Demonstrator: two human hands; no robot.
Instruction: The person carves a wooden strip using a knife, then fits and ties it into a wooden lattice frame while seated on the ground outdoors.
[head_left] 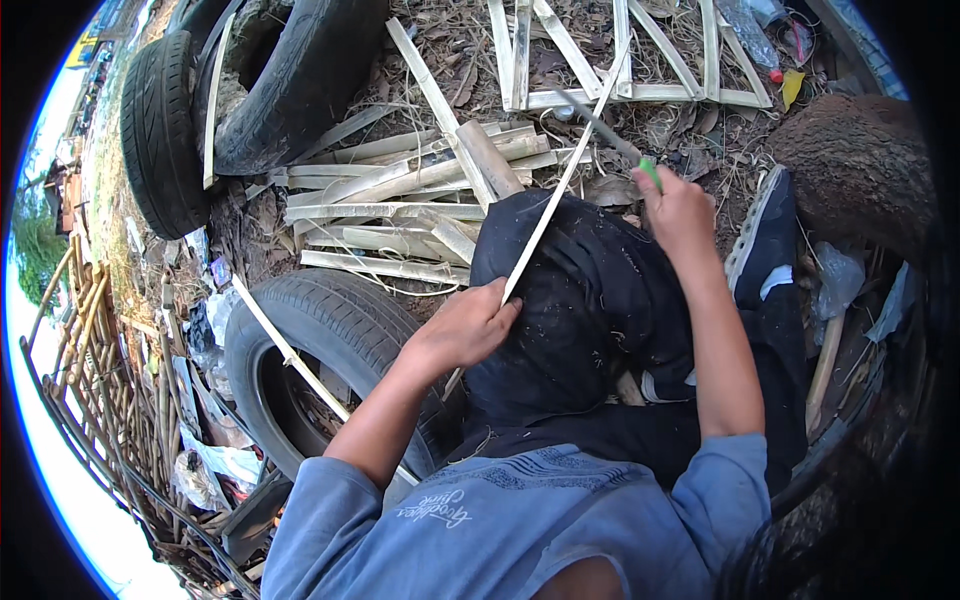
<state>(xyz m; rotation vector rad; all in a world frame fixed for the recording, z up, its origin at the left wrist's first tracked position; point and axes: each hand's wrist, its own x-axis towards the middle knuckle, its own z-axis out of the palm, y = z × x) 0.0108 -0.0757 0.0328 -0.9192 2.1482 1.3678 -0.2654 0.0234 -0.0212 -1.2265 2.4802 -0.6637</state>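
My left hand (462, 326) is closed around a long, thin bamboo strip (548, 212), which slants up and away across my raised knee. A short end of it shows below the hand. In my right hand (680, 218) is a knife (606, 130) with a green handle, its blade slightly blurred and pointing up and left. The blade's tip lies close to the strip's far part; whether they touch I cannot tell. Past my knee lies a pile of split bamboo pieces (390, 212), with a thicker bamboo piece (488, 160) leaning among them.
A tyre (330, 300) lies left of my leg, and more tyres (160, 130) stand at the far left. Bamboo slats (650, 95) lie fanned out on the leafy ground ahead. At right are a rough brown trunk or rock (850, 160) and my shoe (757, 225).
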